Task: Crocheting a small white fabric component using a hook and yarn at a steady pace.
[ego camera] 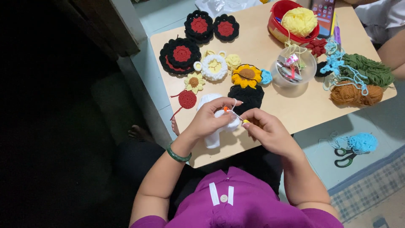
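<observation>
While seen from the head camera, low wooden table (270, 105) spread with crochet pieces. At near edge, white crochet piece (219, 122) gripped in left hand (211, 118), fingers curled over its top, green bangle (177, 154) at wrist. Just right of it, right hand (265, 128) pinching crochet hook (234, 114), hook tip resting against white piece between both hands. Beyond hands: black crochet piece (247, 97), sunflower motif (246, 75), red-and-black rounds (181, 54). Further right: clear plastic cup (293, 67), red bowl (280, 29) holding yellow yarn (299, 20). On floor, scissors (346, 157) beside blue yarn (363, 142).
</observation>
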